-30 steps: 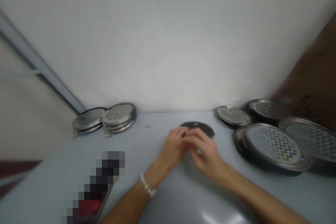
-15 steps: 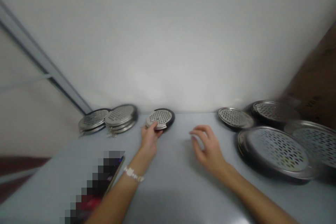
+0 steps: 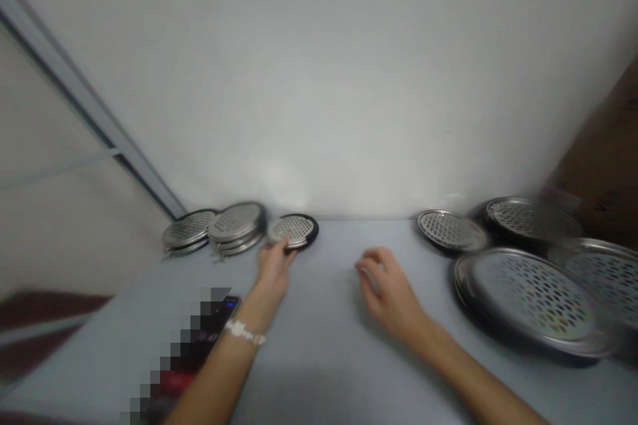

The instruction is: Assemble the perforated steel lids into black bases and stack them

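My left hand (image 3: 272, 267) pinches the near edge of a small perforated metal disc with a black rim (image 3: 294, 230), which lies on the grey table (image 3: 323, 358) by the back wall. That disc sits just right of two stacks of similar perforated metal discs (image 3: 216, 227). A pale bead bracelet is on my left wrist. My right hand (image 3: 386, 289) hovers over the middle of the table with loosely curled fingers and nothing visible in it.
Several larger perforated metal trays (image 3: 528, 289) are piled at the right, with smaller ones (image 3: 451, 229) behind them. A dark phone-like object (image 3: 199, 339), partly pixelated, lies at the near left. A brown cardboard box (image 3: 608, 159) stands at the far right.
My left hand has carried the small black-rimmed disc from the table's middle to the back left, beside the two stacks. My right hand let go and stayed near the middle.
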Demonstrator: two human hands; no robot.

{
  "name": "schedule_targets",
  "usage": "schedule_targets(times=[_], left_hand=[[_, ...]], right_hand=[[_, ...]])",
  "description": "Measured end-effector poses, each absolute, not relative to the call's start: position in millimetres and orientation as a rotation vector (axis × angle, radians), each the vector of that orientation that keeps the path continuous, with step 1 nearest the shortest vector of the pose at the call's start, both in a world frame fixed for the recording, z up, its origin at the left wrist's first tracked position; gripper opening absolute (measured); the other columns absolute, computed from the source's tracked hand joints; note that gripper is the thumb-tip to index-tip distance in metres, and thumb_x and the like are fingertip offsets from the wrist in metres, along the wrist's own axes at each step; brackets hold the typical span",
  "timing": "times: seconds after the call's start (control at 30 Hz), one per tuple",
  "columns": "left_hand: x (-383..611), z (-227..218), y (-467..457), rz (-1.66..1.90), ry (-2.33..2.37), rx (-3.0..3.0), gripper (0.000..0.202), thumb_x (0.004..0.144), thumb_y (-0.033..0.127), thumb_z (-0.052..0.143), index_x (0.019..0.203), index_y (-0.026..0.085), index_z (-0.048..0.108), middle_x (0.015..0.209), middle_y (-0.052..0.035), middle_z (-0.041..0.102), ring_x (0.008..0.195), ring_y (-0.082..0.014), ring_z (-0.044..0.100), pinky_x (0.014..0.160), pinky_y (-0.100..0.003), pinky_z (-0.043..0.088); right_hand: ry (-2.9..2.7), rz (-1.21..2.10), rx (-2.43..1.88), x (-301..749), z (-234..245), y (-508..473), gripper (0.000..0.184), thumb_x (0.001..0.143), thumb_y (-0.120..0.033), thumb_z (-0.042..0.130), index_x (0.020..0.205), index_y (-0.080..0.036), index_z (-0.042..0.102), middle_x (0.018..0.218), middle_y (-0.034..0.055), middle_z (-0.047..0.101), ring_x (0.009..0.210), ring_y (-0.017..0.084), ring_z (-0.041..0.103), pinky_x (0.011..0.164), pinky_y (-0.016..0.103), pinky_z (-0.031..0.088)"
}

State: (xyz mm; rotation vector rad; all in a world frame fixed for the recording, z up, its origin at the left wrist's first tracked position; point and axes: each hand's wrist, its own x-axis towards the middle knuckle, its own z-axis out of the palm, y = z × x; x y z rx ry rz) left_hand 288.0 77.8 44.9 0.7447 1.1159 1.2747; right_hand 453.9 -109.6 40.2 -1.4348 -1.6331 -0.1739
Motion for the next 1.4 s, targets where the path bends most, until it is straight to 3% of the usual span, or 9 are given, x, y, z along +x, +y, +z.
schedule_targets(times=[0.2, 0.37, 0.53, 0.73, 0.9, 1.03, 1.17, 1.3, 1.4], left_hand=[[258, 44, 59, 1.290, 1.235, 0.788, 0.018, 0.075, 0.003, 0.068, 0.078, 0.017, 0.058, 0.091, -0.0027, 0.066, 0.102, -0.0172, 0.063, 0.103, -0.041, 0.049], [249, 44, 37, 1.353, 1.293, 0.847, 0.030, 0.079, 0.013, 0.069, 0.105, 0.023, 0.055, 0.128, -0.0076, 0.059, 0.132, -0.0215, 0.051, 0.116, -0.043, 0.036], [267, 44, 50, 1.273, 1.197, 1.945, 0.060, 0.074, 0.017, 0.075, 0.131, 0.024, 0.056, 0.146, -0.0118, 0.053, 0.143, -0.0311, 0.039, 0.122, -0.048, 0.024], [274, 29, 90, 0.648, 1.386, 2.728, 0.044, 0.092, 0.032, 0.059, 0.134, 0.019, 0.060, 0.143, -0.0196, 0.055, 0.135, -0.0394, 0.046, 0.115, -0.055, 0.031], [269, 22, 91, 0.581, 1.592, 2.742, 0.045, 0.097, 0.034, 0.050, 0.138, 0.016, 0.056, 0.143, -0.0224, 0.054, 0.134, -0.0426, 0.045, 0.112, -0.058, 0.032], [291, 42, 75, 0.837, 1.456, 2.605, 0.042, 0.088, 0.019, 0.058, 0.129, 0.014, 0.061, 0.143, -0.0229, 0.053, 0.143, -0.0445, 0.033, 0.117, -0.063, 0.019], [352, 69, 60, 0.756, 0.913, 1.985, 0.039, 0.076, 0.013, 0.070, 0.114, 0.021, 0.066, 0.137, -0.0150, 0.059, 0.149, -0.0335, 0.027, 0.124, -0.049, 0.013], [429, 69, 44, 0.407, 0.745, 1.767, 0.025, 0.073, 0.018, 0.078, 0.095, 0.020, 0.068, 0.086, -0.0095, 0.073, 0.105, -0.0300, 0.067, 0.104, -0.050, 0.047], [479, 59, 31, 0.188, 0.641, 1.596, 0.012, 0.080, 0.025, 0.073, 0.081, 0.016, 0.066, 0.069, -0.0091, 0.071, 0.077, -0.0250, 0.072, 0.084, -0.044, 0.058]], right_hand=[[-1.652, -0.151, -1.443, 453, 42, -111, 0.018, 0.094, -0.008, 0.048, 0.103, -0.019, 0.059, 0.102, 0.0100, 0.060, 0.092, 0.023, 0.057, 0.082, 0.039, 0.054], [-1.659, -0.160, -1.434, 452, 44, -111, 0.020, 0.093, -0.007, 0.048, 0.102, -0.019, 0.060, 0.101, 0.0095, 0.060, 0.091, 0.023, 0.059, 0.081, 0.038, 0.054], [-1.658, -0.144, -1.450, 455, 41, -109, 0.021, 0.092, -0.006, 0.049, 0.101, -0.020, 0.061, 0.101, 0.0088, 0.060, 0.091, 0.022, 0.058, 0.082, 0.037, 0.054], [-1.655, -0.091, -1.530, 458, 38, -105, 0.020, 0.089, -0.004, 0.049, 0.097, -0.018, 0.062, 0.102, 0.0095, 0.060, 0.092, 0.022, 0.057, 0.082, 0.036, 0.053], [-1.662, -0.065, -1.562, 459, 37, -103, 0.021, 0.088, -0.002, 0.051, 0.098, -0.017, 0.062, 0.103, 0.0097, 0.060, 0.091, 0.021, 0.057, 0.082, 0.035, 0.051], [-1.699, -0.066, -1.600, 456, 32, -101, 0.021, 0.086, -0.002, 0.053, 0.098, -0.017, 0.062, 0.103, 0.0094, 0.060, 0.092, 0.021, 0.057, 0.082, 0.034, 0.050], [-1.758, -0.096, -1.607, 452, 28, -98, 0.016, 0.085, -0.004, 0.055, 0.089, -0.018, 0.061, 0.095, 0.0075, 0.060, 0.089, 0.020, 0.056, 0.078, 0.031, 0.048], [-1.819, -0.129, -1.370, 452, 31, -100, 0.006, 0.083, -0.014, 0.056, 0.082, -0.020, 0.058, 0.085, 0.0052, 0.060, 0.081, 0.019, 0.057, 0.074, 0.030, 0.047], [-1.779, -0.201, -1.225, 455, 32, -102, 0.006, 0.076, -0.017, 0.052, 0.076, -0.022, 0.052, 0.077, 0.0036, 0.058, 0.075, 0.019, 0.056, 0.069, 0.030, 0.045]])
